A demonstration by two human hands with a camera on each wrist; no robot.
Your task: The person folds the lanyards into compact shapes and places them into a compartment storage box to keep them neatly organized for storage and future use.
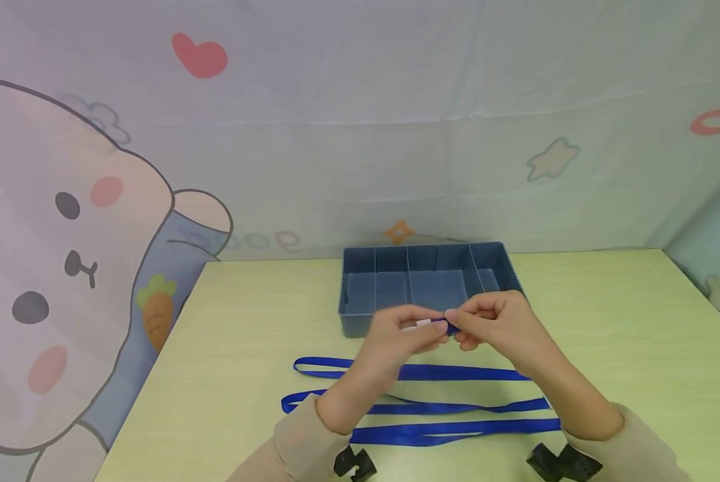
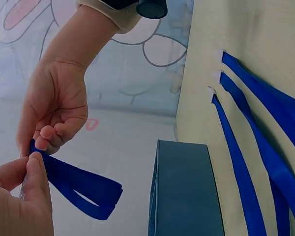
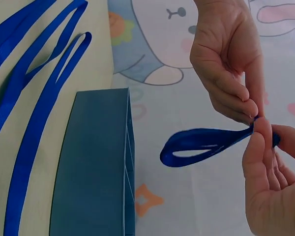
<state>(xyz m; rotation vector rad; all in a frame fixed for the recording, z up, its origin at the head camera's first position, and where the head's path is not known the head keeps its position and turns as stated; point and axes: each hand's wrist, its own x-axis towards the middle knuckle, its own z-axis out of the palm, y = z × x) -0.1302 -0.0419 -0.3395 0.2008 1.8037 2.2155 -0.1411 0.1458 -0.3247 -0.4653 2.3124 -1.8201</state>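
I see three blue straps (image 1: 456,426) lying short of the tabletop's (image 1: 257,301) far edge; the left hand (image 1: 390,335) pinches a folded strap (image 3: 201,137), held in the air near the tray (image 1: 356,325) by that edge; the right hand (image 1: 507,328) pinches it too; I'd worry that, should either pinch ease, the slick-looking folds could spring open and drop.

Soft, even light fills the head view, but I can't tell where it comes from. The table (image 1: 613,321) looks bright and yellowish. The cloth (image 1: 347,167) looks greyer, a bit purple on the left. The box (image 1: 438,288) is dark inside. Both wrist views look dimmer and bluer, with faint, fuzzy shadows beside the ribbons (image 2: 282,179).
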